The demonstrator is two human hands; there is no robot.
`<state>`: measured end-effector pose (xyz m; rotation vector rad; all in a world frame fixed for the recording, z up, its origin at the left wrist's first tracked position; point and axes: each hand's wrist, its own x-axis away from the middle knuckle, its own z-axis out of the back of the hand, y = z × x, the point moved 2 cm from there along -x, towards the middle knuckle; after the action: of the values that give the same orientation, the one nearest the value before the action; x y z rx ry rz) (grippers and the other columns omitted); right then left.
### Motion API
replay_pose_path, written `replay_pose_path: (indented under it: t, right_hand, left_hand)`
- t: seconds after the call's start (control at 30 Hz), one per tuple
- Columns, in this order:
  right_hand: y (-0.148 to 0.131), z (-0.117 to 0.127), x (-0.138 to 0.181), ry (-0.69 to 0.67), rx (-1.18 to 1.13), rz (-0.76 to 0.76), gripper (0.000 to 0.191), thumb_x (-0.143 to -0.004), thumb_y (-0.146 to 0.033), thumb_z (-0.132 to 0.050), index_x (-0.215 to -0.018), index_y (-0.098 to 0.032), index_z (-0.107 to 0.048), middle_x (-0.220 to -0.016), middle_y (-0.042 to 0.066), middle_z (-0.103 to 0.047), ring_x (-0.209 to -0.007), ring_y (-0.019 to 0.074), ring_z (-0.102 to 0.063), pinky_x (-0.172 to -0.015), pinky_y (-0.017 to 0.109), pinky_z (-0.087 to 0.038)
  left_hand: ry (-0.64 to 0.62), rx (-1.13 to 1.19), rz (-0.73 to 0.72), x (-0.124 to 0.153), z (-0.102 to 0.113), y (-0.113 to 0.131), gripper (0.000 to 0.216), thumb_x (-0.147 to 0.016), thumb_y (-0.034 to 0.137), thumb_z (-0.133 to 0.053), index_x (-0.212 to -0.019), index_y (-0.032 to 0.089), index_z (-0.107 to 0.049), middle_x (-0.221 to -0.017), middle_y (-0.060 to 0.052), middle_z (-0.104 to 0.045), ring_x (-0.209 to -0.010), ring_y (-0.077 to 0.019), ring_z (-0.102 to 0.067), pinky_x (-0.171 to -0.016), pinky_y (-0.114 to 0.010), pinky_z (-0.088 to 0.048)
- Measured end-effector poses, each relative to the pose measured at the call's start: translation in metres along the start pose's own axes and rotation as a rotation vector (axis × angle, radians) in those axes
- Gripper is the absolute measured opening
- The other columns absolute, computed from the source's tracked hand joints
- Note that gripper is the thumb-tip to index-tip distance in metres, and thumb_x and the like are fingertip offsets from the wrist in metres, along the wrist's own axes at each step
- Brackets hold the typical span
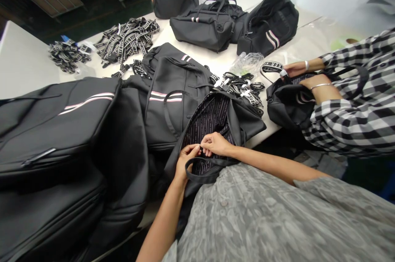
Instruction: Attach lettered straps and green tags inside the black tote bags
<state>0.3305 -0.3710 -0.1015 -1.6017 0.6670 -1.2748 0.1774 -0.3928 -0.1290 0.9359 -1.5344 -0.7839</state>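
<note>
A black bag (247, 118) gapes open in front of my body, its dark lining (212, 116) printed with rows of light marks. Both my hands meet at the mouth of this bag. My left hand (186, 162) pinches at its near left edge, close to a looped black handle (202, 177). Fingertips of my right hand (216, 145) are pressed together right beside the left ones. Between them shows a small dark piece, too small to name.
More black bags with pink and white stripes (165, 96) crowd the left side. Patterned straps (128, 40) lie heaped at the back left, with bundled straps (243, 85) beyond my bag. On the right, a co-worker's hands (321, 85) work at another bag (286, 103). Several bags (203, 27) stand farther back.
</note>
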Motion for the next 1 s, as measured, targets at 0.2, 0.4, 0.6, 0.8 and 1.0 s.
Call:
replay_pose_path:
  t: [0.2,0.4,0.6,0.8,1.0]
  right_hand:
    - [0.0,0.0,0.001,-0.004,0.002,0.001,0.01,-0.079,-0.009,-0.055,-0.07,-0.011,-0.06,-0.052,0.0,-0.063,-0.044,0.0103,-0.061,-0.041,0.016,-0.051]
    - [0.001,0.0,0.001,-0.019,-0.01,0.003,0.01,-0.08,-0.011,-0.056,-0.071,-0.012,-0.06,-0.052,0.0,-0.063,-0.044,0.01,-0.061,-0.041,0.016,-0.05]
    - [0.001,0.0,0.002,-0.025,-0.007,-0.001,0.011,-0.08,-0.011,-0.054,-0.07,-0.011,-0.06,-0.052,0.0,-0.062,-0.044,0.0102,-0.061,-0.041,0.016,-0.05]
    - [0.0,0.001,0.006,-0.029,0.091,0.009,0.012,-0.08,-0.011,-0.055,-0.069,-0.012,-0.06,-0.053,0.0,-0.063,-0.043,0.0103,-0.06,-0.04,0.016,-0.048]
    - [0.008,0.001,0.008,-0.024,0.046,-0.04,0.014,-0.079,-0.01,-0.055,-0.066,-0.012,-0.059,-0.051,0.0,-0.062,-0.043,0.0092,-0.059,-0.041,0.016,-0.048]
  left_hand:
    - [0.024,0.079,0.035,-0.003,0.0,-0.002,0.035,-0.057,0.037,-0.083,-0.082,0.015,-0.072,-0.068,-0.002,-0.068,-0.062,-0.0102,-0.06,-0.064,-0.022,-0.049]
    - [0.021,0.093,0.03,-0.003,0.0,-0.004,0.035,-0.057,0.037,-0.083,-0.082,0.014,-0.072,-0.068,-0.002,-0.068,-0.062,-0.0105,-0.059,-0.065,-0.023,-0.049]
    - [-0.016,-0.018,-0.017,0.001,0.001,-0.001,0.031,-0.064,0.038,-0.079,-0.085,0.016,-0.072,-0.075,-0.004,-0.068,-0.068,-0.013,-0.06,-0.069,-0.025,-0.049]
    - [-0.089,-0.361,-0.264,0.01,0.0,0.019,0.019,-0.076,0.037,-0.069,-0.081,0.02,-0.074,-0.082,-0.004,-0.065,-0.077,-0.0163,-0.059,-0.073,-0.026,-0.046]
    - [-0.104,-0.51,-0.44,0.015,-0.004,0.025,0.014,-0.079,0.032,-0.065,-0.078,0.021,-0.074,-0.076,-0.004,-0.064,-0.074,-0.0177,-0.059,-0.068,-0.027,-0.044]
